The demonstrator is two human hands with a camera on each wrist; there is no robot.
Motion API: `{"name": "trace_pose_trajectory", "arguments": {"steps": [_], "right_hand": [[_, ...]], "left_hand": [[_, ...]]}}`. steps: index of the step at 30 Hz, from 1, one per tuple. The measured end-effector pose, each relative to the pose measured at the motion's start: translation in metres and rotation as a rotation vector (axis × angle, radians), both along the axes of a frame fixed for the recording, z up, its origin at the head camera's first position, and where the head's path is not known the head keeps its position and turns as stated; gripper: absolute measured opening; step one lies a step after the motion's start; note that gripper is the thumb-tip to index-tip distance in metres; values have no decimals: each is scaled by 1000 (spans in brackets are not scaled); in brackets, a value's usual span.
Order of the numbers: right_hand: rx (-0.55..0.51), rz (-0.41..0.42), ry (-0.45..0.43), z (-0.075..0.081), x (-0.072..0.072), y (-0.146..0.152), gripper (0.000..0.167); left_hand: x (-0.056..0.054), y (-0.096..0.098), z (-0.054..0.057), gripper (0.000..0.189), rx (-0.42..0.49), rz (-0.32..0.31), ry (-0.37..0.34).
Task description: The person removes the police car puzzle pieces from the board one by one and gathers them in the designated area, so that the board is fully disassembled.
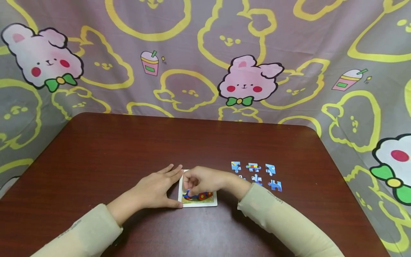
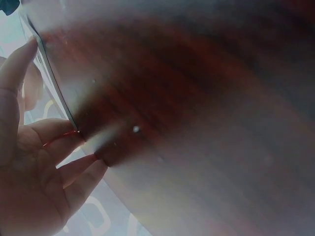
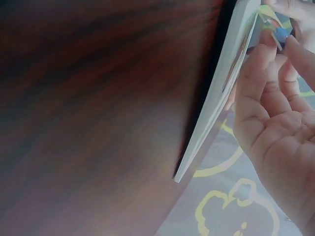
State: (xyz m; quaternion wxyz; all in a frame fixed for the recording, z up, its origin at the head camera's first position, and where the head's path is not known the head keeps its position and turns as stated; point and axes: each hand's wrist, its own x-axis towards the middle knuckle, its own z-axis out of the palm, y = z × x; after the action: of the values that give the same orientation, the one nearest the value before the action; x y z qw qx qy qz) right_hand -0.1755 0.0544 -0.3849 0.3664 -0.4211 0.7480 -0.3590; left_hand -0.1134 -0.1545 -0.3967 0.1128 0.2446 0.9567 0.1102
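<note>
A small puzzle tray (image 1: 199, 205) with a white rim lies on the table, its lower part filled with a picture of a blue and red vehicle. My left hand (image 1: 155, 189) is spread along the tray's left side, thumb at the near corner and fingertips at the far one. Over the tray, my right hand (image 1: 208, 180) pinches a puzzle piece (image 3: 281, 34) between thumb and index finger. This piece is tilted up at the tray's surface in the right wrist view, showing blue and yellow. The right hand hides the tray's upper part in the head view.
Several loose blue puzzle pieces (image 1: 257, 180) lie in two rows right of the tray, some partly behind the right wrist. The dark red-brown table (image 1: 135, 142) reaches back to a curtain (image 1: 192, 53) printed with cartoon bunnies.
</note>
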Motion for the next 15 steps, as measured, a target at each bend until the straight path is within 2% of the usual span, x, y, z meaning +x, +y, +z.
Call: {"name": "trace_pose_trajectory", "arguments": {"steps": [9,15], "right_hand": [[-35,-13,51,-2,1,7,9],[-72,-43,59,-1,2,20,8]], "left_hand": [[0,1,0,102,9,-8,4],[0,1,0,103,-2,3,-21]]}}
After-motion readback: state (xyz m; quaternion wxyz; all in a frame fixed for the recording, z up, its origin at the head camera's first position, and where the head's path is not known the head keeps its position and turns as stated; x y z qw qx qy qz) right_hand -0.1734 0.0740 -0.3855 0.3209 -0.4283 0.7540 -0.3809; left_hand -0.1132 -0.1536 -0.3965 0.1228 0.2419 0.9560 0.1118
